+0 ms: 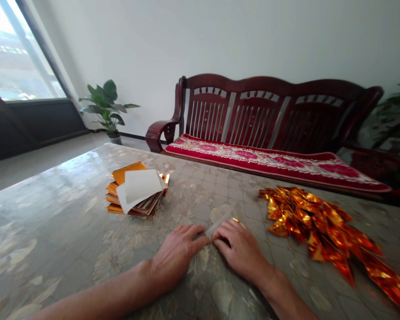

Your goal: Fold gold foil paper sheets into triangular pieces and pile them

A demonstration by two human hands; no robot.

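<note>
A narrow folded strip of pale paper [214, 227] lies slantwise on the table between my two hands. My left hand [180, 248] rests low on the tabletop, its thumb and forefinger closed at the strip's near left end. Curled over the strip from the right is my right hand [238, 244], with its fingertips pressed on the paper and partly hiding it. A ring shows on one finger of that hand. To the left stands a loose stack of gold foil sheets [128, 172], with white-backed sheets [142, 184] on top. A heap of folded shiny orange-gold foil pieces [306, 213] spreads at the right.
The patterned table [70, 226] has a glossy cover. Beyond its far edge stands a dark red wooden bench [253, 111] with a red floral seat cover [250, 154]. A potted plant [108, 106] stands near the window [20, 49]; more leaves [396, 115] show at right.
</note>
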